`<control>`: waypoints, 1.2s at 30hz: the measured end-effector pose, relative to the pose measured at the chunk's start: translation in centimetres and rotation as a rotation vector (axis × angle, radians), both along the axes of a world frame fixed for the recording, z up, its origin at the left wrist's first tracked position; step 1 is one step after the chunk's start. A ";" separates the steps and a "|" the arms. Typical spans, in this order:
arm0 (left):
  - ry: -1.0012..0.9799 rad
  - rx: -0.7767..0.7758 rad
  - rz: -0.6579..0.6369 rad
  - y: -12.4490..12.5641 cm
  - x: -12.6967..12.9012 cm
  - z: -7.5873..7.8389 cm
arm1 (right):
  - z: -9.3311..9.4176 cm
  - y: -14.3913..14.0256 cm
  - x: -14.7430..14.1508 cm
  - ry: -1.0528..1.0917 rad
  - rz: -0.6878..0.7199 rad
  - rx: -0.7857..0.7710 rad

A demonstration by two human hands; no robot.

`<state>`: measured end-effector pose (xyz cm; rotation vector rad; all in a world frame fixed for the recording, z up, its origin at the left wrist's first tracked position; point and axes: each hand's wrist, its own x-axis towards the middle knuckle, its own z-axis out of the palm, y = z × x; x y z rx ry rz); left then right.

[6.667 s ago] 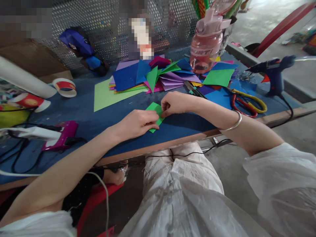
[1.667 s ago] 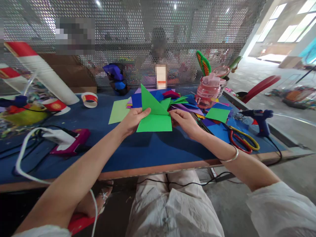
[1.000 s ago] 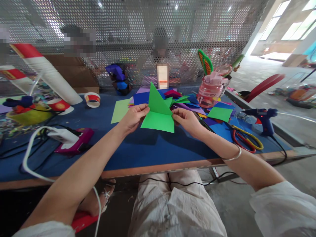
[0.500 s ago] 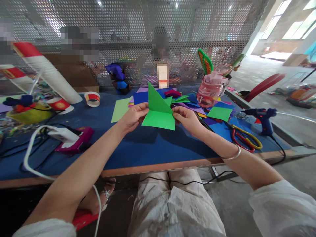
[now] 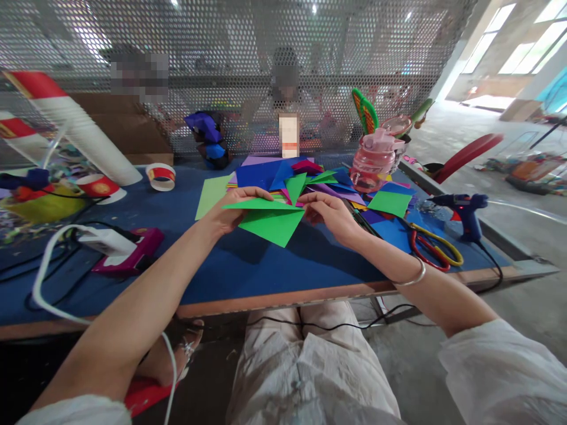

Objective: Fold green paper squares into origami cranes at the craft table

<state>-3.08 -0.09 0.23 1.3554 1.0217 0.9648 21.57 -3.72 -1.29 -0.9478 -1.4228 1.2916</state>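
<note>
While left hand point(image 5: 225, 218) holds one sheet point(image 5: 277, 224), one bottle point(image 5: 374, 165)

Up the forearm from the right hand point(image 5: 330, 217), I can see from my end a plain silver bangle point(image 5: 422, 273), farther back a loose white sleeve point(image 5: 500, 369), its pale match point(image 5: 80, 411) well behind the left hand point(image 5: 233, 211), and, below both, creased off-white clothing point(image 5: 310, 372) over the lap.

Frame centre: bright green folded paper point(image 5: 274, 225) | right: red-and-yellow scissor handles point(image 5: 438, 236) | upper right: translucent pink bottle point(image 5: 372, 165) | top: grey dotted screen point(image 5: 230, 35)
</note>
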 end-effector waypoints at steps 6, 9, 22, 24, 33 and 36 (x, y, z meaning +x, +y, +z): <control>0.019 0.072 0.018 -0.3 0.4 0.0 | -0.1 -0.1 0.0 -0.087 0.058 -0.074; 0.023 0.102 0.026 -0.3 0.5 -0.2 | -0.4 -0.2 0.0 -0.174 0.124 -0.009; 0.132 0.127 -0.023 -0.8 1.1 -0.3 | -0.2 -0.5 0.1 -0.275 0.196 0.129; 0.153 0.129 -0.020 -0.8 1.3 -0.5 | -0.1 -0.6 0.2 -0.261 0.230 0.093; 0.391 0.361 0.025 -1.1 1.9 -0.9 | 0.5 -2.4 -0.5 -0.367 0.410 0.095; 0.511 0.494 0.015 -1.3 2.0 -1.3 | 1.4 -3.7 1.4 -0.576 0.265 0.268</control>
